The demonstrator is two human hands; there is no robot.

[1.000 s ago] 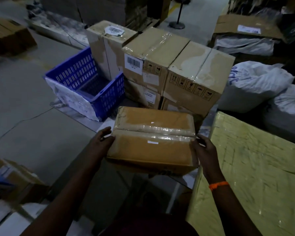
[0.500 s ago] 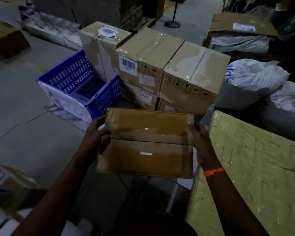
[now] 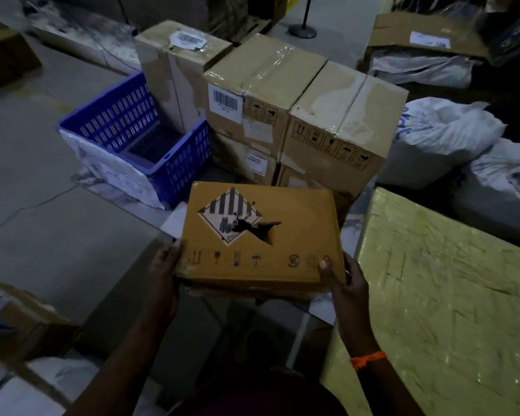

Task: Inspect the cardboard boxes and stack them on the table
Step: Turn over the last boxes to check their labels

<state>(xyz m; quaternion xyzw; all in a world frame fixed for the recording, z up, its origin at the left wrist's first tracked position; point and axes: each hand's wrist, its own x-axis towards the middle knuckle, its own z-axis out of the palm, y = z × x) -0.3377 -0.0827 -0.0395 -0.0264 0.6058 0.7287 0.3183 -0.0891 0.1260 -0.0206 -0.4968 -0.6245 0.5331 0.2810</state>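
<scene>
I hold a flat brown cardboard box (image 3: 294,235) in front of me with both hands. Its upward face carries a striped diamond hazard label with a torn hole beside it and a row of handling symbols. My left hand (image 3: 162,271) grips the box's near left corner. My right hand (image 3: 345,280) grips the near right corner, thumb on top; an orange band is on that wrist. To my right lies the table (image 3: 451,295), covered in yellowish wrapped sheeting.
A stack of taped cardboard boxes (image 3: 336,115) stands on the floor just beyond the held box. A blue plastic crate (image 3: 138,145) sits to their left. White sacks (image 3: 451,136) lie at the right. More cartons (image 3: 18,319) are at my lower left.
I have turned the box over in my hands: the taped seam face seen earlier is gone, and the face with the hazard label and torn hole now points up.
</scene>
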